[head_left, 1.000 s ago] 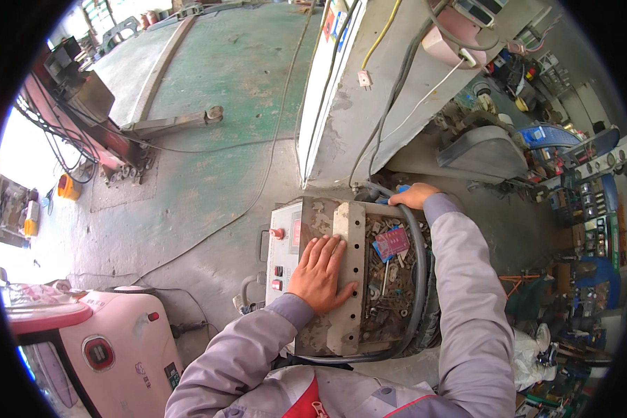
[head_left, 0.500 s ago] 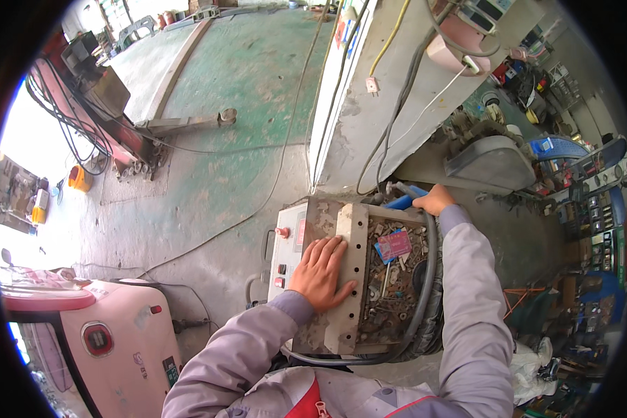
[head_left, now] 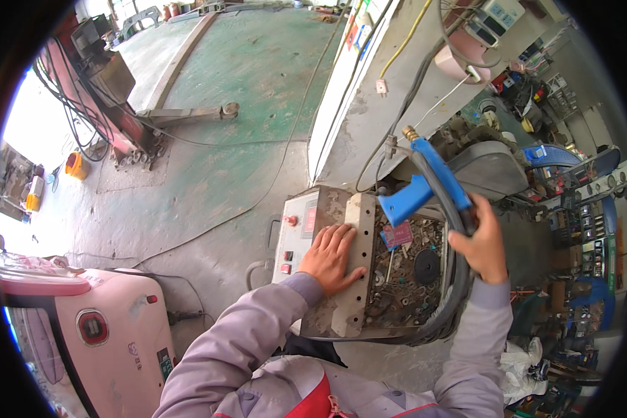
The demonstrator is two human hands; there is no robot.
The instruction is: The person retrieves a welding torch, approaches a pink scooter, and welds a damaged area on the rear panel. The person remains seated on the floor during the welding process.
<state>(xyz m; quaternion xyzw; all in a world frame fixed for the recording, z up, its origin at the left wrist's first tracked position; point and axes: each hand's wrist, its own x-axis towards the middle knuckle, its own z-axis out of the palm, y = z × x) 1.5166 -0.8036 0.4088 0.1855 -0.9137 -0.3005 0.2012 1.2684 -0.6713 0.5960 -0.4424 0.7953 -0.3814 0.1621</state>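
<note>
My right hand [head_left: 486, 240] is wrapped round a blue gun-shaped tool [head_left: 437, 167] with a brass tip, held tilted above the back right of a worn metal machine [head_left: 291, 240]. A thick dark hose [head_left: 454, 279] runs along the gun and down the machine's right side. My left hand [head_left: 331, 261] lies flat, fingers apart, on the machine's top beside a strip with holes. The top tray [head_left: 407, 292] holds several small metal pieces, a black disc [head_left: 426, 267] and a pink card [head_left: 398, 233].
A pink vehicle [head_left: 118, 313] stands at lower left. A red lift post [head_left: 118, 132] with an arm [head_left: 188, 116] and a yellow bucket [head_left: 75, 167] are beyond it. A pillar [head_left: 376, 90] with hanging cords rises behind the machine. Cluttered shelving [head_left: 592, 251] lines the right.
My right hand has lifted the blue gun and its hose from behind the machine's top, bringing the gun into full view. My left hand stays on the machine.
</note>
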